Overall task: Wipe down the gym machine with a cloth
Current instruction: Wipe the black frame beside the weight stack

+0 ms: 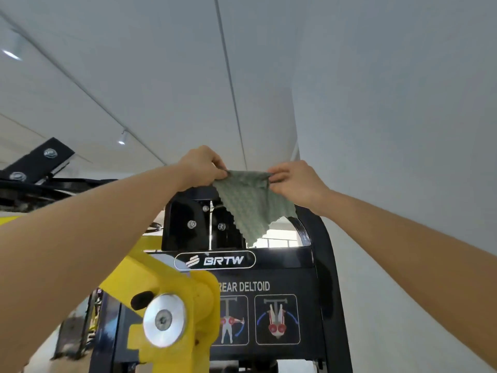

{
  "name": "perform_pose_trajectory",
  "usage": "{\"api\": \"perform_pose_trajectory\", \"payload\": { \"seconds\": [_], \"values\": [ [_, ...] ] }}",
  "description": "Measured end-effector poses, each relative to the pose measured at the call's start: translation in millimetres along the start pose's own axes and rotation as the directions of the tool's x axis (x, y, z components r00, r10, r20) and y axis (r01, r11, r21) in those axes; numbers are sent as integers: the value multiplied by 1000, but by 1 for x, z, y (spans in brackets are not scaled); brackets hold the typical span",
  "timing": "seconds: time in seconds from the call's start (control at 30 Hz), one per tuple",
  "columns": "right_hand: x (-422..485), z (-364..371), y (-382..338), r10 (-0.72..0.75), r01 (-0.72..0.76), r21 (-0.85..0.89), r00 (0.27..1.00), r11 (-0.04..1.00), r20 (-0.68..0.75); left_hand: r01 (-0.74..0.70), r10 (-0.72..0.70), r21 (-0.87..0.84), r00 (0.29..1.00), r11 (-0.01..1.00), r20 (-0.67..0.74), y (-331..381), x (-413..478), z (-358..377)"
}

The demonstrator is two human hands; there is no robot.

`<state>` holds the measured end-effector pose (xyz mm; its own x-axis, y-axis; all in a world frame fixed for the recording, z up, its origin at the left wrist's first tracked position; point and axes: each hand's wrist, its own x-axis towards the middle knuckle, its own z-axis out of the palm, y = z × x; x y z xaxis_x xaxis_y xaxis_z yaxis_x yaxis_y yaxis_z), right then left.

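Note:
A green textured cloth [250,203] hangs spread in the air above the top of a black gym machine [282,265] marked BRTW and REAR DELTOID. My left hand [201,168] pinches the cloth's upper left corner. My right hand [293,181] pinches its upper right corner. The cloth's lower edge dangles in front of the machine's black pulley housing [193,222] and curved frame. Both arms reach up and forward.
A yellow pivot arm [166,305] with a silver cap and bolt juts out at lower left, close under my left forearm. A black bracket with bolts [40,160] sits at upper left. A white wall stands right, white ceiling above.

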<state>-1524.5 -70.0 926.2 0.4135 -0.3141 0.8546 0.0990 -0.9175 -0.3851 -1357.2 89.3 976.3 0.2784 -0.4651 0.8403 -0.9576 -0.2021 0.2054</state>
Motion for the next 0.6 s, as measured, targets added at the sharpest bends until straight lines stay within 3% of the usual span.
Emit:
{"api": "perform_pose_trajectory", "payload": {
  "seconds": [0.23, 0.43, 0.6],
  "values": [
    [65, 25, 26, -183, 182, -261, 983, 948, 21, 44, -33, 222, 998, 974, -56, -16, 49, 11],
    [94, 63, 39, -213, 246, -377, 969, 893, 129, 56, -45, 420, 998, 906, -35, -54, 67, 11],
    [102, 74, 40, -249, 297, -430, 954, 853, 165, 42, -40, 458, 999, 888, -14, -79, 73, 18]
  ]
}}
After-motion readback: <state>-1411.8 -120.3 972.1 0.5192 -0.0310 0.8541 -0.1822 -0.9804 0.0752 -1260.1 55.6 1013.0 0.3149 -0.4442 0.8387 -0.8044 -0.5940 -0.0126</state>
